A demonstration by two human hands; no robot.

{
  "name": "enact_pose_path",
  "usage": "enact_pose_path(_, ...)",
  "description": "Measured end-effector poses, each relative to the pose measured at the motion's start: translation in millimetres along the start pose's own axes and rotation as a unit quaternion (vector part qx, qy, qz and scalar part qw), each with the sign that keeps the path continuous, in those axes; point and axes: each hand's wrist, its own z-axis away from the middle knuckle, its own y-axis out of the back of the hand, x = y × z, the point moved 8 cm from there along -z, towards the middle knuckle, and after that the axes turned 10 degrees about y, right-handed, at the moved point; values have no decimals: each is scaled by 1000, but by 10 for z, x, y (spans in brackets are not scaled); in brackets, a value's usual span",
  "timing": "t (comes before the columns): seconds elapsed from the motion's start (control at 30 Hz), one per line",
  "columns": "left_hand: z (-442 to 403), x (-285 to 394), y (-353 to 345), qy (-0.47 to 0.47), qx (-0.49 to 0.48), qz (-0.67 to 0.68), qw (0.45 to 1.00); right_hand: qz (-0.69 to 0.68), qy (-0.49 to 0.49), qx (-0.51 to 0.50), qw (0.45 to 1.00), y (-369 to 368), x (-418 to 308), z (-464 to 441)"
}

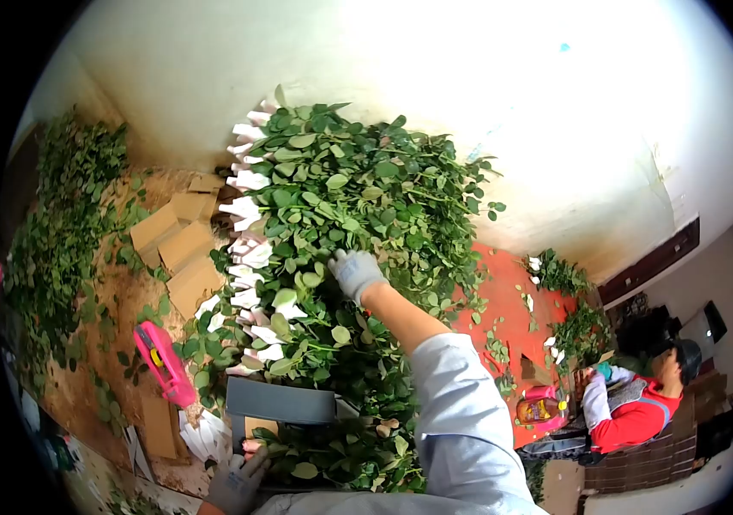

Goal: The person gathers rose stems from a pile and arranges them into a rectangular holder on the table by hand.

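Observation:
A large heap of leafy rose stems (383, 189) lies against the wall, with white-wrapped flower heads (246, 180) along its left edge. My right hand (356, 273), in a grey glove, reaches into the leaves at the middle of the heap; its fingertips are partly among the foliage, and what they hold, if anything, is hidden. Low in view, my gloved left hand (239, 482) is beside a dark grey box-like stand (280, 402), near a small pinkish flower head (252, 446). Its fingers are bent around or against something I cannot make out.
A pink tape dispenser (165, 364) and cardboard pieces (179, 245) lie on the brown table (109, 300). More foliage (62, 249) is at far left. A person in red (632, 421) works at the red surface (497, 296) on the right, near a pink-and-yellow container (540, 408).

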Motion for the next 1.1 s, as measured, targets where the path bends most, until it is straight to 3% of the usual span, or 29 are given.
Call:
enact_pose_path(0.03, -2, -10, -8, 12, -10, 7, 1000, -1, 9, 49, 999, -35, -1, 102)
enact_pose_path(0.07, 112, -156, -454, 2, -80, -43, 996, -12, 26, 75, 997, -95, 9, 206)
enact_pose_path(0.17, 5, -13, -103, -61, 59, -85, 993, -51, 23, 156, 986, 192, -13, 617)
enact_pose_path(0.23, -1, 10, -109, -32, 17, -39, 999, -92, 70, 307, 945, 685, -187, 931)
enact_pose_path(0.3, -33, -73, -169, -4, -19, 3, 1000, -78, 84, 259, 959, 1054, -536, 1022)
enact_pose_path(0.43, 8, -164, -507, -97, 78, -113, 986, -71, 156, 278, 945, 1574, -1364, 1206)
enact_pose_path(0.47, 18, -183, -530, -118, 102, -140, 978, -13, 157, 332, 930, 1692, -1497, 1304)
enact_pose_path(0.57, 70, -100, -420, -111, 107, -129, 980, -126, 97, 186, 970, 1475, -1466, 1029)
enact_pose_path(0.63, 86, -86, -250, -31, 52, -16, 998, -139, 44, 72, 987, 1193, -1258, 916)
enact_pose_path(0.7, 82, -33, -104, -42, 92, -14, 995, -91, 9, 39, 995, 415, -1000, 646)
enact_pose_path(0.73, 88, -39, -124, -50, 98, -10, 994, -136, -25, -54, 989, 248, -805, 653)
enact_pose_path(0.8, 93, -106, -276, -61, 103, -5, 993, -184, -52, -3, 982, -403, -519, 577)
enact_pose_path(0.87, 127, -271, -592, -58, 88, -26, 994, -217, -48, -37, 974, -494, -464, 681)
enact_pose_path(0.97, 2, -31, -145, -49, 22, -12, 998, -188, -15, -115, 975, -466, -569, 669)
enact_pose_path(1.03, 3, -6, -77, -35, 20, -28, 999, -161, 2, -45, 986, -138, -559, 565)
enact_pose_path(1.1, -7, -15, -69, -7, -37, 14, 999, -198, -79, 75, 974, 267, -403, 495)
